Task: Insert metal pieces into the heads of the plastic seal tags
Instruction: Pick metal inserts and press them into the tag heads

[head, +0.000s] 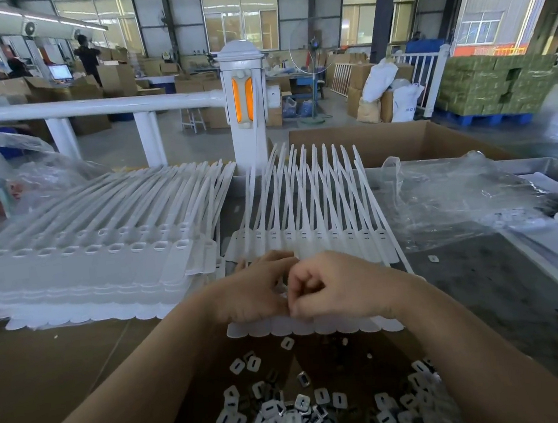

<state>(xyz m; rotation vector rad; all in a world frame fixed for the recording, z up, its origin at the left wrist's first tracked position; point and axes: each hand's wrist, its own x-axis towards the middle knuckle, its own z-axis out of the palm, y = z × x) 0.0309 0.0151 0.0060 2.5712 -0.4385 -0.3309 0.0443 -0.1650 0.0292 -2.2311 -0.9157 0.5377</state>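
A strip of joined white plastic seal tags (pixel 325 241) lies in front of me, tails fanned away toward the far side. Both my hands rest on its flat tag ends. My left hand (pixel 255 289) has curled fingers pressed onto the strip. My right hand (pixel 334 288) is curled, fingertips pinched together beside the left; what they pinch is hidden. Below my wrists lies a heap of small slotted metal pieces (pixel 309 415) on cardboard. A tall stack of further tag strips (pixel 80 266) sits at left.
An open cardboard box (pixel 401 140) stands behind the tags. Crumpled clear plastic bags (pixel 459 199) lie at right, more plastic at far left. A white railing post (pixel 245 104) rises behind the table. One loose metal piece (pixel 433 258) lies on the grey table.
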